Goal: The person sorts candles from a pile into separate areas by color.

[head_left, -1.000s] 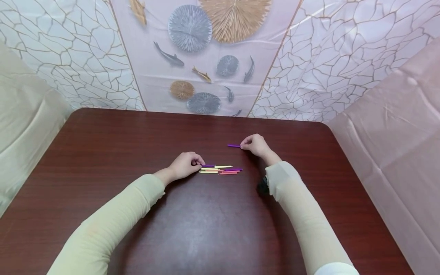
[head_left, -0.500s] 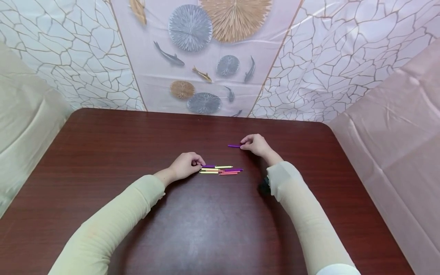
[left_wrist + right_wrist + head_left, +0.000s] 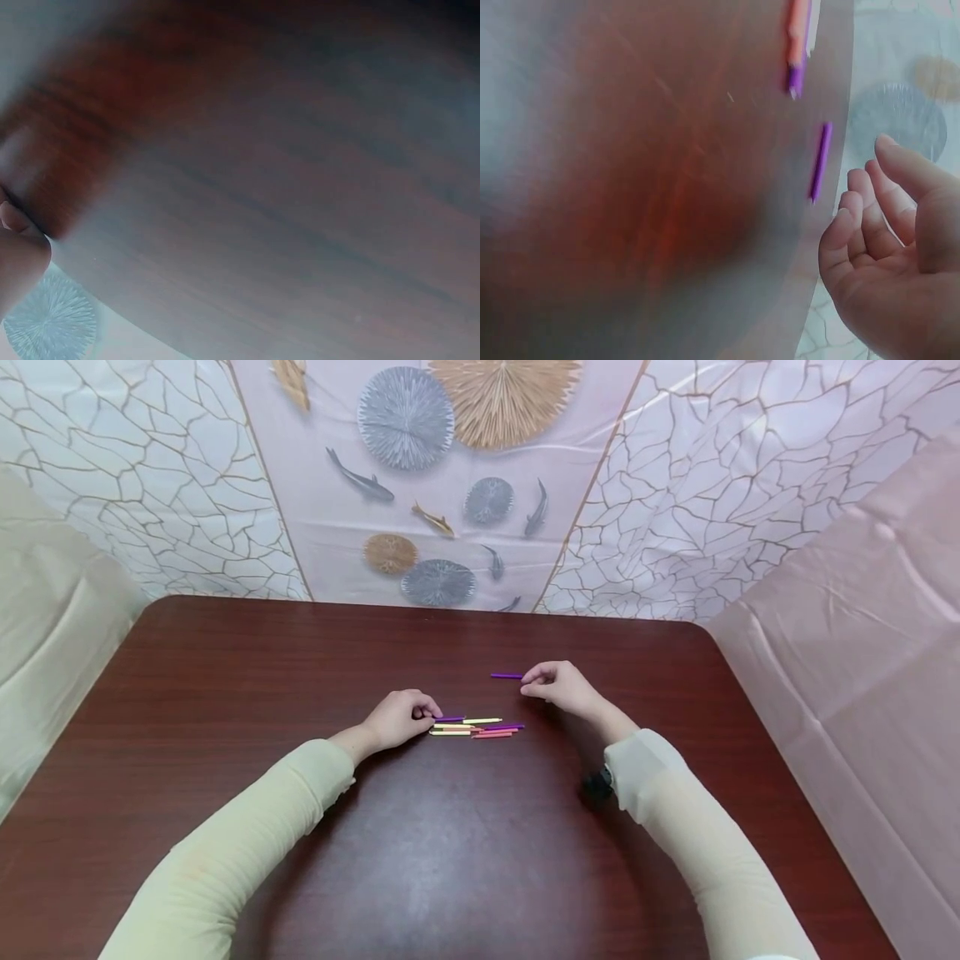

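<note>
A lone purple coloured pencil (image 3: 506, 676) lies on the dark wooden table (image 3: 315, 652), toward the back. My right hand (image 3: 566, 687) is just to its right. In the right wrist view the fingers (image 3: 847, 225) are loosely bent and apart from the pencil, holding nothing. At the left end of a group of purple, yellow, orange and red coloured pencils (image 3: 492, 735), my left hand (image 3: 396, 720) pinches the end of another purple pencil (image 3: 452, 719) between thumb and index finger. The left wrist view shows only part of that hand (image 3: 21, 259); the pencils are out of sight there.
A patterned curtain (image 3: 427, 527) hangs behind the table's far edge. Plain pale cloth (image 3: 862, 602) hangs at the right side, with more cloth at the left. A dark object (image 3: 597, 783) shows beneath the right wrist by the cuff.
My right hand has let go of the lone purple pencil and drawn back slightly toward the right and the front. The left hand stays at the group. The head view has shifted a little.
</note>
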The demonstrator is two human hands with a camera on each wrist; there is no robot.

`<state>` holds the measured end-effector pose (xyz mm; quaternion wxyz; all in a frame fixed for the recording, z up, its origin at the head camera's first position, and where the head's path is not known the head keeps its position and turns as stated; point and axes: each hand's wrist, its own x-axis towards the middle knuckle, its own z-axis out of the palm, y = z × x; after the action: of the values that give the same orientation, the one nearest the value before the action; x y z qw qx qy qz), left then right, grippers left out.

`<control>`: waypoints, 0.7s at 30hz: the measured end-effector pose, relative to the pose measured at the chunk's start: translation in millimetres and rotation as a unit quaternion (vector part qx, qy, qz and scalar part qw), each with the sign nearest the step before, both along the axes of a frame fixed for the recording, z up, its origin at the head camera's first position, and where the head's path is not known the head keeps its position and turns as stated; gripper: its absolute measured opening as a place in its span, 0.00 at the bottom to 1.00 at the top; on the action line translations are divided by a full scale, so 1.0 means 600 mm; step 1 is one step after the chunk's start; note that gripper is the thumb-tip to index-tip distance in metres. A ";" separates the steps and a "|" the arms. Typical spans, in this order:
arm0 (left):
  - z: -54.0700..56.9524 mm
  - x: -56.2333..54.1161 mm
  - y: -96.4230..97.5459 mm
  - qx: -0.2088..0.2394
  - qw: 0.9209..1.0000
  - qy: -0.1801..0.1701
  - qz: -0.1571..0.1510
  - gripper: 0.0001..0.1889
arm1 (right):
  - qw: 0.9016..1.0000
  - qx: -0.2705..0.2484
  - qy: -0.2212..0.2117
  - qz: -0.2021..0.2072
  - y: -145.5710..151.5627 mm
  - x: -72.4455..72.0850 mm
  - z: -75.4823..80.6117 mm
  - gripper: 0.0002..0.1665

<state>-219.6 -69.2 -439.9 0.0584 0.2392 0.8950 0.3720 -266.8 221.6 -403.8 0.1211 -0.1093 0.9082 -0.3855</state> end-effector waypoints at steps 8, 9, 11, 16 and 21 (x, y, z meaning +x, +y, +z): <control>0.001 0.001 0.001 -0.008 1.000 -0.013 0.004 0.06 | 0.999 0.005 -0.009 0.040 0.000 0.037 -0.020 0.10; 0.000 0.001 0.001 -0.007 1.000 -0.012 0.004 0.06 | 0.999 0.006 -0.012 0.045 0.002 0.039 -0.022 0.10; -0.002 0.001 0.000 -0.007 1.000 -0.010 0.004 0.06 | 0.998 0.011 -0.012 0.055 0.004 0.045 -0.027 0.10; -0.004 0.000 0.000 -0.005 1.000 -0.002 0.004 0.05 | 0.996 0.032 0.006 0.078 0.003 0.054 -0.029 0.07; -0.005 0.000 0.000 -0.002 1.000 0.008 -0.002 0.05 | 0.994 0.061 0.032 0.087 0.001 0.056 -0.031 0.05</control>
<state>-219.7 -68.9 -443.1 0.0521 0.2440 0.8958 0.3679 -233.1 222.0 -422.5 0.1316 -0.1929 0.9203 -0.3138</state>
